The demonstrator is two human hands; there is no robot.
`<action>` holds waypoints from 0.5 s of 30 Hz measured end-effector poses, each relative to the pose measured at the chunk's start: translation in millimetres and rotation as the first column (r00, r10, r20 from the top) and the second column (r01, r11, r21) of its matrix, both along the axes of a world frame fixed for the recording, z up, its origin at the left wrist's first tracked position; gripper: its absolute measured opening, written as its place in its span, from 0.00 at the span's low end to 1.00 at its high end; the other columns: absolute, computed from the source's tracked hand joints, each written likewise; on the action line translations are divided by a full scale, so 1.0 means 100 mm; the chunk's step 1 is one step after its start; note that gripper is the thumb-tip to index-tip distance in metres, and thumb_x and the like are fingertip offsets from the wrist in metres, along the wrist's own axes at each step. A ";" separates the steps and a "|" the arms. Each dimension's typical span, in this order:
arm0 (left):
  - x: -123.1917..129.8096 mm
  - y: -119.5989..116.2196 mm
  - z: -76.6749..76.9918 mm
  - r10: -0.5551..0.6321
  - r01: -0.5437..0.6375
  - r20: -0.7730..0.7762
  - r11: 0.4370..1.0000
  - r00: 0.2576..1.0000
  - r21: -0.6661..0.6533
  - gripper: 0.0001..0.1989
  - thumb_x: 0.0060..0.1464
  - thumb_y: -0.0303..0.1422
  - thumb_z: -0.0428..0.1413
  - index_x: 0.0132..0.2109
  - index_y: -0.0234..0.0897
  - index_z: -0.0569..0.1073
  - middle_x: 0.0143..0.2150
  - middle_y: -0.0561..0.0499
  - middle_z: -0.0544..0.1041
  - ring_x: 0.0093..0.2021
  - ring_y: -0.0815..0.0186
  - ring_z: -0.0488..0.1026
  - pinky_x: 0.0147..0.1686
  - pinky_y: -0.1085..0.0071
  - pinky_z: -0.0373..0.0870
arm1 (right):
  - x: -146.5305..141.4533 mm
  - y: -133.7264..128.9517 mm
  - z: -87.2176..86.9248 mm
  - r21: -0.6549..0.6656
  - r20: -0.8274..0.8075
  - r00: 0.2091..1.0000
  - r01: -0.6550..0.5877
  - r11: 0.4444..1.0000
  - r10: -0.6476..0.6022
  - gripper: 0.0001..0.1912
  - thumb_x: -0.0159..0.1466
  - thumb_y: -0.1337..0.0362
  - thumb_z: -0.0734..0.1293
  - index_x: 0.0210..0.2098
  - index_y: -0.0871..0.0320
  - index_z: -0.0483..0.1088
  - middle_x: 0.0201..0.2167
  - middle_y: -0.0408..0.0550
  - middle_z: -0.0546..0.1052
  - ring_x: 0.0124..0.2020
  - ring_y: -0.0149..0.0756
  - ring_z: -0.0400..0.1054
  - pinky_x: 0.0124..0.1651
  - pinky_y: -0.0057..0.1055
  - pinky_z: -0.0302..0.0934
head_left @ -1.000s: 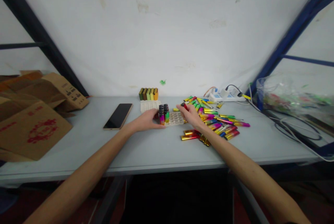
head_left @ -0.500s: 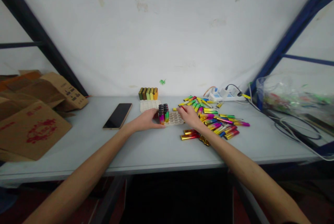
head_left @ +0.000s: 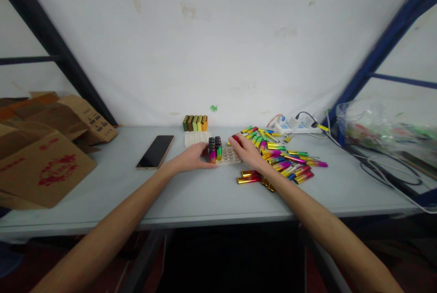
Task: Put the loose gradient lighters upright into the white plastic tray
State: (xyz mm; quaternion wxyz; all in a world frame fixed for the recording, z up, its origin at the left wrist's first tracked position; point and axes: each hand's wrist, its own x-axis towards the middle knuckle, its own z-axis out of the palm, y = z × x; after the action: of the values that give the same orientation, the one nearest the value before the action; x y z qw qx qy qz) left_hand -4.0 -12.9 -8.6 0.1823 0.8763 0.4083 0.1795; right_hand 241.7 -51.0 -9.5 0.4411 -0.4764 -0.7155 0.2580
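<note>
A pale tray with round holes (head_left: 229, 155) lies on the table in front of me. Upright lighters (head_left: 215, 149) with black tops and shiny multicoloured bodies fill its left end. My left hand (head_left: 194, 156) is closed around that end, thumb along the front edge and fingertips hidden behind the lighters. Over the back right of the tray, my right hand (head_left: 249, 151) pinches a red lighter (head_left: 236, 138), partly covered by the fingers. A loose pile of metallic multicoloured lighters (head_left: 283, 161) spreads to the right of the tray, partly behind my right forearm.
Behind the tray are a second pale holed tray (head_left: 196, 138) and a block of upright lighters (head_left: 195, 123). A phone (head_left: 155, 152) lies left, beyond it cardboard boxes (head_left: 48, 170). A power strip (head_left: 297, 125), cables and a plastic bag (head_left: 375, 120) are at right.
My right hand has turned slightly, and more of the red lighter shows above its fingers. My left hand keeps its place at the tray's left end. The view has shifted slightly.
</note>
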 end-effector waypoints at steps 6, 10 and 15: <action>0.00 0.01 -0.01 0.005 -0.005 0.002 1.000 1.000 -0.015 0.32 0.43 0.56 0.67 0.44 0.34 0.75 0.41 0.44 0.79 0.38 0.55 0.75 0.38 0.63 0.71 | 0.04 0.02 0.01 0.221 0.161 0.986 -0.073 0.973 0.038 0.15 0.74 0.53 0.59 0.35 0.54 0.66 0.33 0.46 0.71 0.38 0.39 0.65 0.43 0.33 0.56; -0.01 0.02 -0.03 0.005 -0.005 -0.005 1.000 1.000 -0.017 0.32 0.44 0.56 0.67 0.46 0.33 0.75 0.42 0.43 0.80 0.39 0.54 0.75 0.39 0.62 0.71 | 0.03 -0.03 0.08 0.235 0.282 0.959 -0.066 0.970 -0.003 0.19 0.74 0.53 0.60 0.29 0.55 0.65 0.27 0.45 0.69 0.32 0.37 0.62 0.38 0.32 0.52; -0.01 0.02 -0.03 -0.004 0.005 0.026 0.999 1.000 -0.032 0.33 0.44 0.55 0.67 0.47 0.34 0.75 0.43 0.43 0.80 0.41 0.53 0.76 0.40 0.63 0.72 | 0.02 -0.07 0.10 0.134 0.327 0.942 -0.128 0.983 0.079 0.21 0.75 0.51 0.59 0.30 0.56 0.68 0.24 0.42 0.70 0.27 0.34 0.62 0.34 0.30 0.49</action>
State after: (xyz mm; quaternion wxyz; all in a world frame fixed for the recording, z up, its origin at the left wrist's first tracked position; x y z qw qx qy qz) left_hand -5.0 -11.1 -11.7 0.2021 0.8717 0.4068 0.1837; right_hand 244.2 -58.3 0.3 0.3402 -0.4383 -0.8193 0.1446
